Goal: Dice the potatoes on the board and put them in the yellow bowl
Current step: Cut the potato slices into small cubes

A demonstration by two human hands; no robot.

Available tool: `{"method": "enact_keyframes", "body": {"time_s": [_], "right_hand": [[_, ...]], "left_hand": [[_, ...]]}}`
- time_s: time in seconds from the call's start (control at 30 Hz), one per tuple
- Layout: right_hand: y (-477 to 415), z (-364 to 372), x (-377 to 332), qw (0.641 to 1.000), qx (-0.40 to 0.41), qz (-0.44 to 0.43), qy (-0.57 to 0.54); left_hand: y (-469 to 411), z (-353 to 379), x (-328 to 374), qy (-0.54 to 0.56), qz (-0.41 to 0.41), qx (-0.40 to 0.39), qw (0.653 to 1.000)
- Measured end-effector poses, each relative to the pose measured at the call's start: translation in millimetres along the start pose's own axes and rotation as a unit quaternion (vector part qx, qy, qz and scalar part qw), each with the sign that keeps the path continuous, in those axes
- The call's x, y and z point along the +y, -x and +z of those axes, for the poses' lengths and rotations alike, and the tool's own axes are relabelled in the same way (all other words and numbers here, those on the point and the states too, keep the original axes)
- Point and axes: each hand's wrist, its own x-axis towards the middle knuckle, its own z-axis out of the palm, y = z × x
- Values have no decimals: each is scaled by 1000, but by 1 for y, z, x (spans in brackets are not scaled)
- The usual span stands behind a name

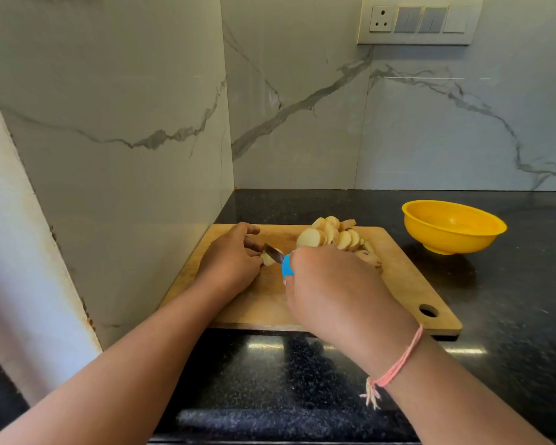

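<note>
A wooden cutting board (408, 277) lies on the black counter. Several pale potato slices (331, 236) are piled at its far middle. My left hand (230, 256) holds a small potato piece (268, 259) down on the board with curled fingers. My right hand (331, 284) grips a knife by its blue handle (286, 265); the blade (273, 251) sits on that piece. The yellow bowl (453, 227) stands to the right of the board, with nothing visible inside it.
A marble wall runs along the left edge of the board and another closes the back. The black granite counter (511, 300) extends right of the board and in front of it. A socket and switch panel (418, 20) hangs high on the back wall.
</note>
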Motion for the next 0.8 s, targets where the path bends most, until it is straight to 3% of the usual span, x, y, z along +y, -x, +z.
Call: {"method": "enact_keyframes", "body": {"time_s": [0.43, 0.6, 0.8], "right_hand": [[26, -19, 10, 991, -130, 20, -33], [30, -26, 20, 995, 20, 74, -61], [22, -25, 37, 988, 67, 111, -89]], "left_hand": [[-1, 1, 1, -12, -3, -8, 1000], [-2, -4, 4, -63, 43, -70, 995], [-7, -11, 7, -103, 102, -183, 972]]}}
